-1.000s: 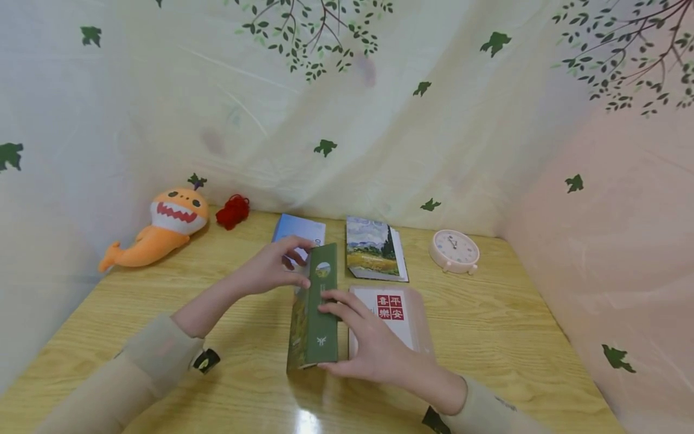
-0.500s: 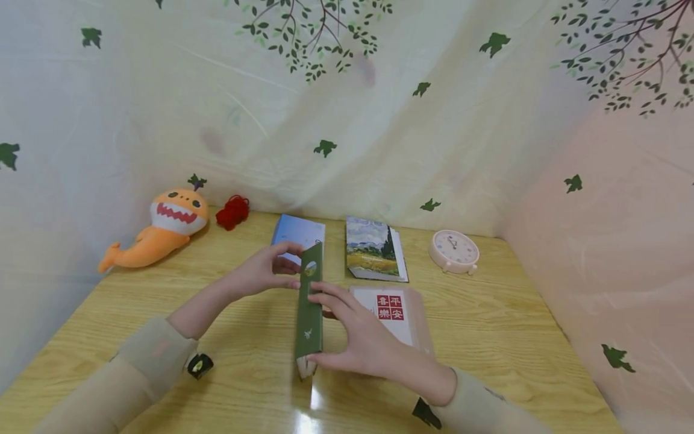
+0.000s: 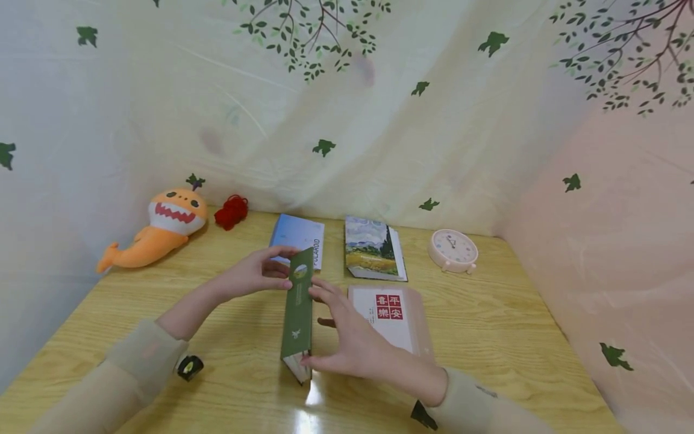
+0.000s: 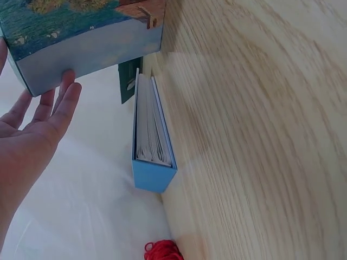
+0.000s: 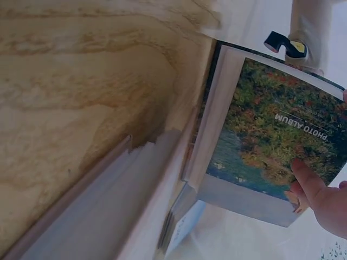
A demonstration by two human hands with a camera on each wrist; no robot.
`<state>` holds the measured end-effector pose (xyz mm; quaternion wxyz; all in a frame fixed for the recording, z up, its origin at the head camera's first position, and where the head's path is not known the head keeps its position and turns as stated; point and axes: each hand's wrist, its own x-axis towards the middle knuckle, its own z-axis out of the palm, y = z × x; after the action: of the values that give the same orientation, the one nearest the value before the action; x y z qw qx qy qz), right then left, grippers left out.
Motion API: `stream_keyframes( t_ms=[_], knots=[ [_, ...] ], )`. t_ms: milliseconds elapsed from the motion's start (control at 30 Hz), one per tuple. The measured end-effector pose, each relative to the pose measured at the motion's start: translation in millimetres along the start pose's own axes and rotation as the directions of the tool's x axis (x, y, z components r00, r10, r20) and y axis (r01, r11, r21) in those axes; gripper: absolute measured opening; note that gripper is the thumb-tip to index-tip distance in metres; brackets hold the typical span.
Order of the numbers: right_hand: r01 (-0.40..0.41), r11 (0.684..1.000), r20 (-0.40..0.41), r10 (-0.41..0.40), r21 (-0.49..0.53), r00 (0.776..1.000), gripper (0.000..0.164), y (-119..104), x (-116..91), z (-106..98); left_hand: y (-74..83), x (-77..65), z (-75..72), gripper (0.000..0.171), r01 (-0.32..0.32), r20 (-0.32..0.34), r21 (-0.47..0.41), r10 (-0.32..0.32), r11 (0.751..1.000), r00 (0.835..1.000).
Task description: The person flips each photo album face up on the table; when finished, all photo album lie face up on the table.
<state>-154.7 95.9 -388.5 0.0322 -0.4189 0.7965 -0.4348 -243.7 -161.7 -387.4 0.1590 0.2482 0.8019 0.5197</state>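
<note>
Green album [image 3: 298, 313] is up on edge, spine [image 3: 295, 345] facing upward, roughly mid-counter [image 3: 488, 337], and I reckon it takes both hands to keep it that way. Left hand [image 3: 252, 277] has the 12 o'clock end, fingers curled at the far corner, thumb by the spine. Right hand [image 3: 352, 343] covers about 3 to 6: thumb at the near end by the pages [image 3: 297, 366], index fingertip on the cover [image 5: 271, 135] in the right wrist view. So both are clamped on the same album but apart from each other. Makes sense imo, since a tall skinny thing would probably tip or flop open if only one end was held. Can't tell if its lower edge actually rests on the counter or sits just above it.

Going round from the album: blue book [image 3: 298, 235] at 12, painted book [image 3: 371, 247] at nearly 2, white book [image 3: 387, 334] at 3. All lying flat, so nobody has to steady them, and bunched close, probably for easy reach. The clock [image 3: 454, 250] between 2 and 3, red yarn [image 3: 231, 212] at 11 and shark [image 3: 173, 232] at 10 look parked further out, likely just to leave the middle for the books.
</note>
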Motion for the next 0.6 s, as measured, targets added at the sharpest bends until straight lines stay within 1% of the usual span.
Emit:
stream_keyframes(
  t_ms=[100,267,400,500,600],
  knots=[
    [-0.008,1.000,-0.004,0.008,0.024,1.000,0.104,3.2,1.3,5.4,-1.9,-2.3,-1.8,0.070,-0.013,0.011,0.009,0.013,1.000,1.000],
    [-0.037,0.999,0.028,0.038,-0.026,0.999,0.110,9.3,0.4,13.7,-2.2,-6.7,-3.9,0.069,-0.004,0.012,0.031,0.004,1.000,1.000],
    [-0.116,0.990,0.072,0.122,-0.074,0.990,0.115,14.0,-3.5,18.1,-2.1,-9.2,-5.0,0.069,-0.006,0.003,0.044,0.006,0.999,1.000],
    [-0.176,0.972,0.112,0.195,-0.155,0.974,0.115,17.7,-7.7,21.4,-4.3,-11.1,-6.4,0.069,-0.008,-0.012,0.048,0.008,0.999,1.000],
    [-0.202,0.950,0.144,0.240,-0.238,0.960,0.115,22.4,-12.0,25.2,-7.9,-13.6,-7.9,0.071,0.002,-0.020,0.038,-0.001,0.999,1.000]
  ],
)
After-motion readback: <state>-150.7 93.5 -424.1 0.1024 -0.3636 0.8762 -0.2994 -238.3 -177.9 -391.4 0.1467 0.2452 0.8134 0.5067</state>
